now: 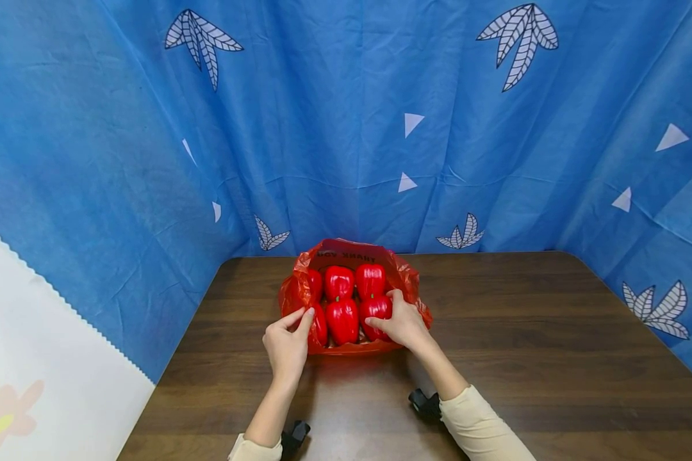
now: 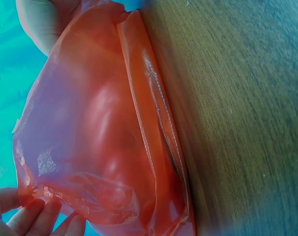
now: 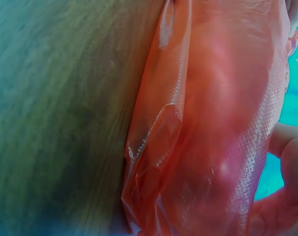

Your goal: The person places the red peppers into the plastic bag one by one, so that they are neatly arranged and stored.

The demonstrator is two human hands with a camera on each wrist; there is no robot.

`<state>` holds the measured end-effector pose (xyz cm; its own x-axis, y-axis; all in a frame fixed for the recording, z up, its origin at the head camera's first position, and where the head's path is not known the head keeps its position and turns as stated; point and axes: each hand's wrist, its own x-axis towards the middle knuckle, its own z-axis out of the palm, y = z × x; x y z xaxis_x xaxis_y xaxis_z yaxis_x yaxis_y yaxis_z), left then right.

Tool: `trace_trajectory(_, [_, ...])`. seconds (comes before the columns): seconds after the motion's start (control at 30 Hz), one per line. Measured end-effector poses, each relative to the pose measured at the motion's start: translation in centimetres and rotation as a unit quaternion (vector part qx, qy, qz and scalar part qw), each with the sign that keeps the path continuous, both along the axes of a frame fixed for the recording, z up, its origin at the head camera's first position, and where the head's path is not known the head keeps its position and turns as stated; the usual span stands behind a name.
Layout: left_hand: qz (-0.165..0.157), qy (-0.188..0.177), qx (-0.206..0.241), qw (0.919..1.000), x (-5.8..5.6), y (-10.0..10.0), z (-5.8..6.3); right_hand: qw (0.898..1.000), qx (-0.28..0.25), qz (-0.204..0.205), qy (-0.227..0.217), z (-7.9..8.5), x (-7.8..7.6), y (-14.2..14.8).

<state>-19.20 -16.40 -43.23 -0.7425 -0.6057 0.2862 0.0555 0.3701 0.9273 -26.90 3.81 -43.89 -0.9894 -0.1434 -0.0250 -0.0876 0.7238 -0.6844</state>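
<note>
An opened red plastic bag (image 1: 294, 296) lies on the table with its mouth facing up, holding several glossy red bell peppers in two rows. My left hand (image 1: 286, 346) pinches the bag's rim at the front left; in the left wrist view its fingertips (image 2: 36, 216) bunch the thin plastic. At the front right, my right hand (image 1: 408, 324) reaches inside the mouth, thumb and fingers around a red bell pepper (image 1: 373, 310). Beside it stands another bell pepper (image 1: 343, 321). The bag's side wall (image 3: 212, 113) hides the peppers' lower parts in the right wrist view.
The dark wooden table (image 1: 519, 320) extends to both sides of the bag. A blue curtain (image 1: 346, 128) with leaf prints hangs along its back and sides. White cloth (image 1: 34, 333) with a flower hangs at the left. Black wrist cameras (image 1: 423, 403) sit under both forearms.
</note>
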Motion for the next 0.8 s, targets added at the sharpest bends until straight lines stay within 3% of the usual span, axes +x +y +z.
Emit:
trace_trajectory(0.4, [-0.001,0.002,-0.014,0.9999,0.0,0.4,0.0,0.999,0.018,0.013,0.028,0.5,0.8,0.2])
trace_trajectory(0.67, [-0.001,0.002,-0.058,0.9983,0.4,0.0,0.0,0.996,-0.009,0.044,0.083,2.0,2.8,0.8])
trace_trajectory(0.8, [-0.015,-0.018,-0.091,0.9956,1.0,-0.8,0.4,0.99,-0.046,0.066,0.114,3.2,4.3,1.9])
